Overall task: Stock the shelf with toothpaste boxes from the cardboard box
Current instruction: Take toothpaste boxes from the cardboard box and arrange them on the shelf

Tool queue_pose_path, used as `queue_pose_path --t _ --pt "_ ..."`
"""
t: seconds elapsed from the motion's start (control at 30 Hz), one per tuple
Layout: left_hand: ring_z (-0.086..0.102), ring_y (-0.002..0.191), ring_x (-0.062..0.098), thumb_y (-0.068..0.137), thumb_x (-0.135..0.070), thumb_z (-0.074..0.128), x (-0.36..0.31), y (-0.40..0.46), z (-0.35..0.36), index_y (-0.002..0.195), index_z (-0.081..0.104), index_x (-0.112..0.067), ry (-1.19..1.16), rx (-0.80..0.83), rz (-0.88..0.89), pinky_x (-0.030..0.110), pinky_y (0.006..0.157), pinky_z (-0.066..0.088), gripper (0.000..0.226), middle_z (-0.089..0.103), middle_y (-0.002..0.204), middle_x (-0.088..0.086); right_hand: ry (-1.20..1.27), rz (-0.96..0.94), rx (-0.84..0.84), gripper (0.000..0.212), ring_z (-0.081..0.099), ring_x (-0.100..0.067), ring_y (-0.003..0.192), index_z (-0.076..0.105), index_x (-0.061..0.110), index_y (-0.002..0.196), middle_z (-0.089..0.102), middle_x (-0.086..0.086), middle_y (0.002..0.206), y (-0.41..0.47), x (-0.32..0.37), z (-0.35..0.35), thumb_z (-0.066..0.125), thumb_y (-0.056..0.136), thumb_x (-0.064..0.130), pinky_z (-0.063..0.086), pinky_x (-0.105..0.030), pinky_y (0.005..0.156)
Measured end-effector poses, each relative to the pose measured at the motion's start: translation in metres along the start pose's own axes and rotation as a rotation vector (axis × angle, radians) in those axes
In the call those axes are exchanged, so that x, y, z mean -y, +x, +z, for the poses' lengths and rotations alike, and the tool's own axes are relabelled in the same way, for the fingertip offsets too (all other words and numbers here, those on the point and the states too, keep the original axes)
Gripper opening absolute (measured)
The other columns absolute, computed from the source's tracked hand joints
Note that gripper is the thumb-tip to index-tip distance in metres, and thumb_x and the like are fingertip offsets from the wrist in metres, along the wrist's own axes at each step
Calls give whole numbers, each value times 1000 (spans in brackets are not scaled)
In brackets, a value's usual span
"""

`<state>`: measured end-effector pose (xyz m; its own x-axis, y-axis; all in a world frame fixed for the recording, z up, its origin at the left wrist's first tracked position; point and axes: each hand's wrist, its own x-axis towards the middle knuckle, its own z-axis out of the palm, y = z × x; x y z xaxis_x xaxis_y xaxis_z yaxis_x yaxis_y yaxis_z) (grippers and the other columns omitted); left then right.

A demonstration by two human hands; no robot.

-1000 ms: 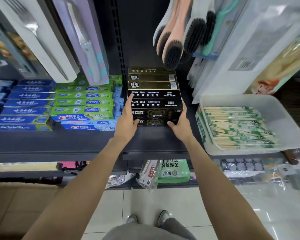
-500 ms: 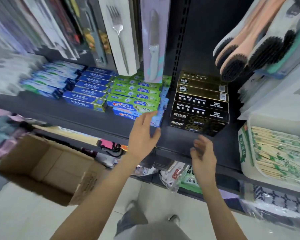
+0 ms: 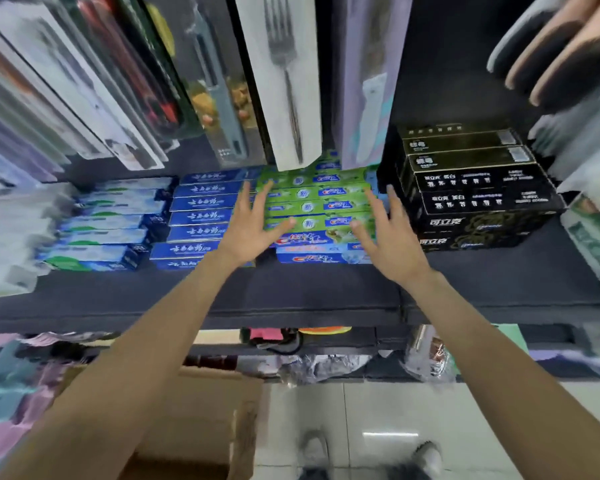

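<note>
Toothpaste boxes lie in stacks along the dark shelf (image 3: 291, 299), their long sides toward its front edge. The green toothpaste boxes (image 3: 317, 199) sit mid-shelf on top of blue-and-red ones, with the dark blue toothpaste boxes (image 3: 198, 216) just beside them on the left and the pale blue toothpaste boxes (image 3: 108, 223) further left, blurred. The black toothpaste boxes (image 3: 471, 195) are stacked toward the right end of the shelf.

The left hand (image 3: 248, 226) is spread wide, fingers straight, at the left end of the green stack; the right hand (image 3: 388, 233) is likewise spread wide at that stack's right end, near the black stack. Neither hand holds anything, and whether the fingertips touch the boxes cannot be told.

Below the shelf's front edge, at lower left, the cardboard box (image 3: 194, 427) stands open on the tiled floor (image 3: 378, 417), partly hidden by the left forearm. A packaged fork (image 3: 284, 77) hangs above the green stack.
</note>
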<state>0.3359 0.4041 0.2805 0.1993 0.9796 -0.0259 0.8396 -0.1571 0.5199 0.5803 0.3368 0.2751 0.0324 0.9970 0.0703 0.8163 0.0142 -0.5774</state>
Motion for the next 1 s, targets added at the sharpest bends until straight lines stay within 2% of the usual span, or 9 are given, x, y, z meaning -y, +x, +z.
queue_pose_path --t 0.07,0.17,0.3,0.4,0.5,0.63,0.7,0.83,1.0 --pt "2 147 29 74 -68 56 7 13 3 149 13 -35 -5 63 34 50 118 15 93 -9 159 9 -8 17 7 64 6 -34 145 15 27 150 1 -12 158 17 5 7 36 95 51 22 -47 113" --pt "2 147 26 60 -75 57 7 29 8 148 12 -39 -44 137 75 50 117 18 105 -12 159 3 0 41 6 62 8 -34 144 22 33 148 7 -12 157 37 3 14 40 92 55 24 -50 113" --pt "-3 147 18 53 -72 64 8 35 13 149 11 -38 -134 152 104 44 118 16 115 -17 158 -3 118 67 -44 59 19 -26 144 35 37 142 13 -10 157 47 -4 19 52 88 53 23 -38 112" --pt "-1 147 17 48 -71 67 8 36 14 150 7 -36 -80 178 136 41 117 16 123 -18 158 -5 214 100 -66 62 16 -23 145 36 37 141 8 -8 158 49 -5 22 61 84 49 22 -31 111" --pt "0 147 20 48 -72 70 8 39 13 150 6 -36 -6 203 157 42 118 17 125 -20 157 -4 196 122 -47 68 10 -22 146 33 39 142 3 -9 159 52 -6 21 63 82 52 20 -32 112" --pt "-8 146 31 59 -66 71 5 42 6 150 4 -37 95 220 176 49 119 6 117 -20 157 3 171 165 54 78 6 -23 147 25 40 146 1 -9 159 61 -6 11 59 79 61 18 -36 113" --pt "-8 146 32 58 -69 68 6 44 3 149 4 -39 116 238 186 49 119 6 115 -20 157 3 140 155 82 77 5 -24 147 21 42 146 3 -8 159 66 -7 10 55 80 65 18 -39 114" --pt "-2 147 29 48 -81 57 11 47 5 149 4 -42 156 258 199 49 118 16 121 -18 158 -2 80 125 34 75 10 -28 146 21 40 146 10 -11 158 65 -7 18 52 82 64 20 -41 114" --pt "-8 146 28 55 -77 62 -2 49 9 150 2 -39 160 301 241 50 118 12 118 -21 157 -1 100 151 -2 73 17 -30 144 22 36 148 9 -11 158 62 -10 14 52 85 60 23 -38 112"
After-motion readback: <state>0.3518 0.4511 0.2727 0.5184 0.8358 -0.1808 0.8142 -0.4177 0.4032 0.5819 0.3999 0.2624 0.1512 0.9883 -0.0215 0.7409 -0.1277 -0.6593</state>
